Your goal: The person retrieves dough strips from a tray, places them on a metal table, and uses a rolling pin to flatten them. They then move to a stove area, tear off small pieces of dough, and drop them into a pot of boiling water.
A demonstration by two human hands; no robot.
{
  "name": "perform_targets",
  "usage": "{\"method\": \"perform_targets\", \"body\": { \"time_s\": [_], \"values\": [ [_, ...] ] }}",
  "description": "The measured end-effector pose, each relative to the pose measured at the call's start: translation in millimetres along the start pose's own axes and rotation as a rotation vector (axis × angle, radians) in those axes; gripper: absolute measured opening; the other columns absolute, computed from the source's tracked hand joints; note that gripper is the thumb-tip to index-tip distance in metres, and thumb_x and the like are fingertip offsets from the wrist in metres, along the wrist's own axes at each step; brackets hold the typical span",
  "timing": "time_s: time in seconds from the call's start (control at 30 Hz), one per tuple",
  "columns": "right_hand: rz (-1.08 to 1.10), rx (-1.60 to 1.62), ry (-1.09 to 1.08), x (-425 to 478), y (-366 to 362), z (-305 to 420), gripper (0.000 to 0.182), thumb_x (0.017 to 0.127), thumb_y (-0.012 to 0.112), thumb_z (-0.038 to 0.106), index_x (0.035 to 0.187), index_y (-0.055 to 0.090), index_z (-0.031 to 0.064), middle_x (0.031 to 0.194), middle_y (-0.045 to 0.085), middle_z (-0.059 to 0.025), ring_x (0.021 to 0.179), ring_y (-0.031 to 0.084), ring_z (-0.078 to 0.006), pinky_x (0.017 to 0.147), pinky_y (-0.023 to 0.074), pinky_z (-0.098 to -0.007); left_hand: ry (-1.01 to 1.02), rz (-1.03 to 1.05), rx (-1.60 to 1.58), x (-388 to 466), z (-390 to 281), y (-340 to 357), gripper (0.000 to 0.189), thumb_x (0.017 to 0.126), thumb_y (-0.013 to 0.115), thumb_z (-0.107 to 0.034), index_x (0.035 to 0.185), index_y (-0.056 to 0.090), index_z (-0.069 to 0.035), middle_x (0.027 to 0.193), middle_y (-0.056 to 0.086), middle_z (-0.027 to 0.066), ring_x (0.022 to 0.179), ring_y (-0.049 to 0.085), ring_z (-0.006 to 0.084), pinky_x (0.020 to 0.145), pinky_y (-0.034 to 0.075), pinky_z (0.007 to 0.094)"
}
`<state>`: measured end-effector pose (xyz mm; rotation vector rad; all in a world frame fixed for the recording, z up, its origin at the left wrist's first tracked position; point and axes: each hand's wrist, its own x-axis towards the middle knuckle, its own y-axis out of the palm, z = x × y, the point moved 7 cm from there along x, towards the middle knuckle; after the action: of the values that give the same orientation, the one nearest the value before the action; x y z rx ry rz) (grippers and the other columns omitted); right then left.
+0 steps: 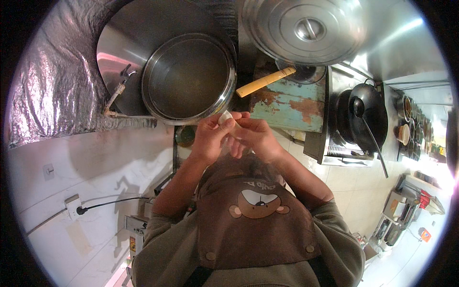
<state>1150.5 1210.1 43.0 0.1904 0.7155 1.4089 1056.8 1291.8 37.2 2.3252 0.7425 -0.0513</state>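
My left hand (pixel 211 138) pinches a small pale white piece (pixel 225 117) between thumb and fingers; whether it is food or something else is too unclear to tell. Close against it is my right hand (pixel 260 138), its fingertips meeting at the lower end of the same piece. Fingers hide part of that piece. Both hands are in front of my brown apron (pixel 251 236), just below the near rim of a large round steel pot (pixel 225 102). The pot seems to hold a dark, murky liquid.
Left of the pot is a tap (pixel 122 84). A yellow wooden handle (pixel 265 82) juts over a peeling green board (pixel 287 102), beneath a large steel lid (pixel 333 39). A black wok (pixel 373 125) with a ladle (pixel 373 138) stands right, its handle sticking outward.
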Motion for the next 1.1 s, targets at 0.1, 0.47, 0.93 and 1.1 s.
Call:
{"method": "perform_targets", "body": {
  "time_s": [0.1,0.47,0.93,1.1],
  "values": [
    [-0.035,-0.170,-0.114,-3.9,14.1,10.4,0.022,0.109,0.057,0.013,0.112,0.066,-0.0062,0.085,0.071,-0.0101,0.067,0.070,-0.0165,0.059,0.0573,-0.0295,0.216,-0.108,0.668,-11.3,-28.3,9.2,0.032,0.107,0.063,-0.024,0.119,0.072,0.004,0.131,0.070,0.0222,0.098,0.072,0.0236,0.078,0.061,0.0368],
    [-0.099,-0.126,-0.160,27.2,6.3,2.5,0.033,0.112,0.048,0.009,0.142,0.047,-0.0064,0.094,0.069,-0.0124,0.071,0.070,-0.0172,0.061,0.0583,-0.0307,-0.112,-0.209,-0.029,29.5,11.5,-101.4,0.082,0.106,0.057,-0.055,0.158,0.033,0.003,0.128,0.067,0.0231,0.108,0.071,0.0324,0.078,0.060,0.0419],
    [-0.233,-0.332,-0.142,22.6,1.9,1.8,0.037,0.109,0.054,0.004,0.145,0.049,-0.0044,0.106,0.073,-0.0138,0.084,0.074,-0.0203,0.069,0.0627,-0.0319,-0.022,-0.045,-0.160,13.2,2.2,-19.6,0.035,0.108,0.063,-0.025,0.137,0.067,-0.006,0.127,0.072,0.0096,0.094,0.070,0.0166,0.065,0.052,0.0301],
    [-0.188,-0.201,-0.096,26.2,-2.5,-7.8,0.026,0.110,0.055,0.011,0.129,0.061,-0.0058,0.099,0.074,-0.0137,0.079,0.075,-0.0203,0.066,0.0628,-0.0319,-0.072,-0.045,0.038,12.8,1.8,-22.0,0.029,0.106,0.066,-0.021,0.125,0.072,-0.001,0.122,0.075,0.0114,0.099,0.072,0.0163,0.077,0.057,0.0316]
  ]
}}
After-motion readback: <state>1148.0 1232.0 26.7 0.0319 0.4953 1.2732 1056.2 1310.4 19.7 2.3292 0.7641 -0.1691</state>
